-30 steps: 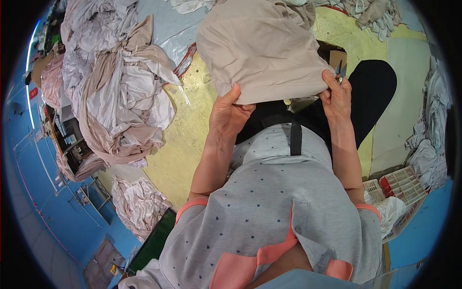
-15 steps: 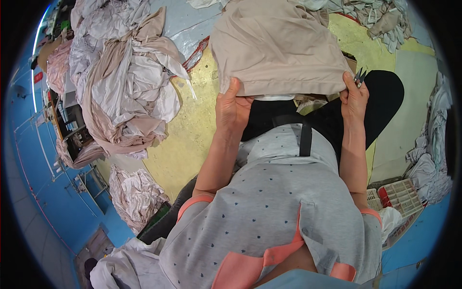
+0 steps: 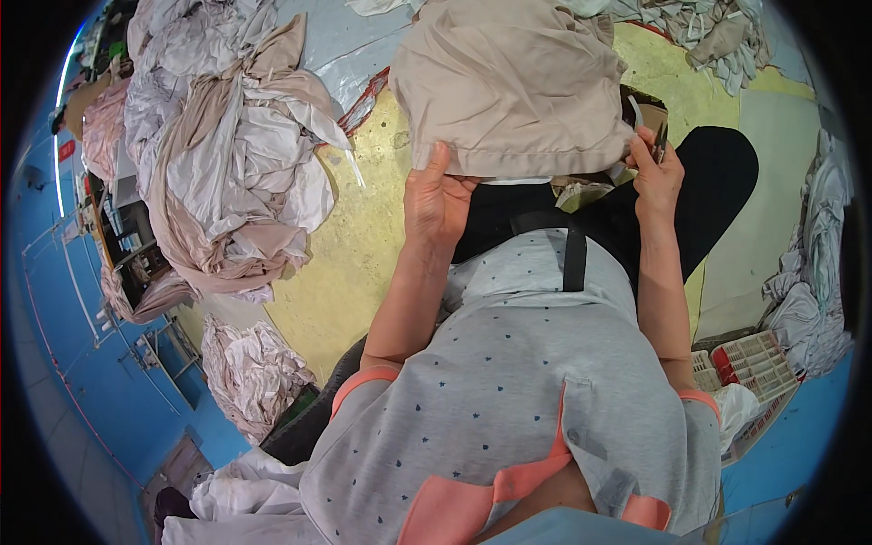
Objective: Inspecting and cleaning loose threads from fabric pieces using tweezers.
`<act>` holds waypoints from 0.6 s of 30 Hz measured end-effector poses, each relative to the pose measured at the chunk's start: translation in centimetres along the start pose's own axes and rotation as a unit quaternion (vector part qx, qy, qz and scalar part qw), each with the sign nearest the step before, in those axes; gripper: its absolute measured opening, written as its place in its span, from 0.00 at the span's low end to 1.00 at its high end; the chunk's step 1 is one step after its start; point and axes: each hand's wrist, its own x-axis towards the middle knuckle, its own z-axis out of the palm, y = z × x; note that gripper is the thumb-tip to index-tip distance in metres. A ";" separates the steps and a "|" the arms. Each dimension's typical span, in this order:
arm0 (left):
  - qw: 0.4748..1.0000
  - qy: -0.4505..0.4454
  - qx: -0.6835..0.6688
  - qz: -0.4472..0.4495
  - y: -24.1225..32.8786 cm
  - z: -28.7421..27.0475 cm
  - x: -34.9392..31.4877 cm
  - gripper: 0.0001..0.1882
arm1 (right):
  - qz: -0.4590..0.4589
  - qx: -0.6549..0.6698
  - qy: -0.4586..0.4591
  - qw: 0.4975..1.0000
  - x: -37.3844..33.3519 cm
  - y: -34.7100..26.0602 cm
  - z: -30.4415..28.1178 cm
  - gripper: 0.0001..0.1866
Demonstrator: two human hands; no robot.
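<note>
A beige piece of sewn fabric (image 3: 509, 91) with a stitched hem lies across my lap, its near edge stretched between my hands. My left hand (image 3: 439, 204) pinches the hem's left corner, thumb on top. At the right corner, my right hand (image 3: 656, 186) grips the fabric between thumb and fingers. Small dark thread snips (image 3: 661, 143) are tucked in that same hand, blades pointing away from me. A thin white strip (image 3: 636, 111) sticks up beside the right corner. The fabric's far end runs out at the top of the view.
On the left is a large heap of beige and white cloth (image 3: 236, 154), with a smaller crumpled pile (image 3: 254, 372) nearer. More cloth lies at the far right (image 3: 731, 41) and along the right side (image 3: 808, 272). A plastic basket (image 3: 749, 368) stands near my right elbow.
My right hand has moved left with its corner, so the hem is shorter between my hands and the fabric more wrinkled. The white strip now shows beside it. My left hand has barely moved.
</note>
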 end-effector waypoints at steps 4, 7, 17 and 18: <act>0.999 -0.009 0.033 0.011 0.1 -0.2 -0.5 0.20 | -0.245 -0.188 0.032 0.951 -2.3 -1.4 2.0 0.11; 0.999 -0.030 0.034 0.007 0.0 -0.2 -0.5 0.22 | -0.122 -0.098 -0.155 0.975 -5.5 -4.1 4.9 0.11; 0.987 -0.090 0.119 0.052 -0.7 0.8 -1.1 0.17 | -0.234 -0.118 -0.322 0.910 -6.8 -6.9 12.7 0.09; 0.988 -0.090 0.118 0.053 -0.8 0.7 -1.1 0.17 | -0.242 -0.137 -0.343 0.897 -6.5 -6.9 12.9 0.09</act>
